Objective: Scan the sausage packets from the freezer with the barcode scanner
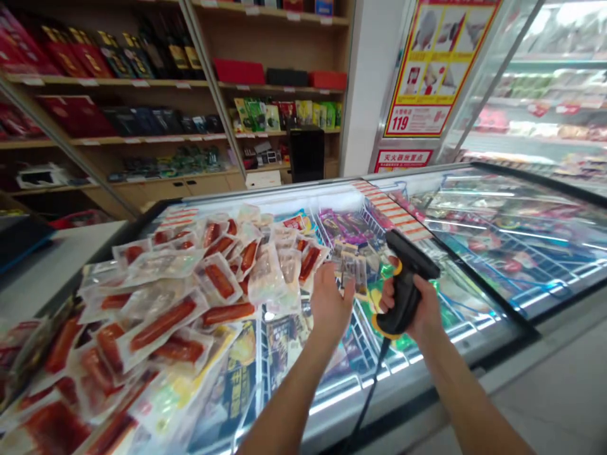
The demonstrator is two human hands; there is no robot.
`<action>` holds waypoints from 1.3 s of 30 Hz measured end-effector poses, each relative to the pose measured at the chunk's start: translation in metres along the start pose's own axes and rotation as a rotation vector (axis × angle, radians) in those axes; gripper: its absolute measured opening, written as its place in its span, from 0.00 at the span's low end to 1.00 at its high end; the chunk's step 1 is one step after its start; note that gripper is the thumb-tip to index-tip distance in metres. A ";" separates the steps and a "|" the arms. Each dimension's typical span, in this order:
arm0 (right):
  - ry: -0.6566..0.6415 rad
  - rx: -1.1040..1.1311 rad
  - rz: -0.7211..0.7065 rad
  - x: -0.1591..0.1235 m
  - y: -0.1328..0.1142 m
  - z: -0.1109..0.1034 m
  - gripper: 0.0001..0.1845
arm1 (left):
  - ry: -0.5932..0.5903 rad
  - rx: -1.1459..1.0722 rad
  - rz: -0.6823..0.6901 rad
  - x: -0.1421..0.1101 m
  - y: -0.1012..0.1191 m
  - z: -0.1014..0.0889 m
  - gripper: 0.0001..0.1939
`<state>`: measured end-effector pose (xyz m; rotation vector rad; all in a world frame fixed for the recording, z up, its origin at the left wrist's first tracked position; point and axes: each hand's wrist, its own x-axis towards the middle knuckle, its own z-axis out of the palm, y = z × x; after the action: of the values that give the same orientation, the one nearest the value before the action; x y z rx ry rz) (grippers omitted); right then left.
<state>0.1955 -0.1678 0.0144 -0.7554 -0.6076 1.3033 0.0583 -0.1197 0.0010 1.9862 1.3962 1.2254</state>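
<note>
In my right hand (424, 306) is a black and yellow barcode scanner (405, 281), fingers wrapped round its grip and its head tilted up to the left. A black cable hangs from the grip. My left hand (331, 303) is above the chest freezer, its thumb apart from the fingers and nothing visible between them. The fingertips are partly hidden. Just left of it lies a clear vacuum pack of sausage (310, 262), at the edge of a large heap of sausage packs (164, 322) on the freezer's glass top.
Under the glass, white wire baskets (363, 325) hold purple, green and dark packets. The freezer's dark frame (493, 297) crosses on the right. Shelves (165, 82) with bottles and boxes stand behind. A lit display fridge (554, 95) stands back right, a counter (61, 268) left.
</note>
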 end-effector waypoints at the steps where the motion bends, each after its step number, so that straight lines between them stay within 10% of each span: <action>1: -0.029 -0.004 0.031 0.006 -0.003 -0.003 0.20 | 0.023 0.104 0.007 0.006 -0.003 0.005 0.20; 9: -0.147 0.005 0.197 0.044 0.008 -0.019 0.22 | -0.092 0.460 0.025 0.019 -0.011 0.036 0.29; 39: -0.350 0.085 0.316 0.049 0.000 -0.036 0.27 | -0.109 0.392 0.052 0.024 -0.013 0.045 0.27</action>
<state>0.2311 -0.1245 -0.0091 -0.5703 -0.7250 1.7639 0.0914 -0.0866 -0.0223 2.3208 1.6348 0.8977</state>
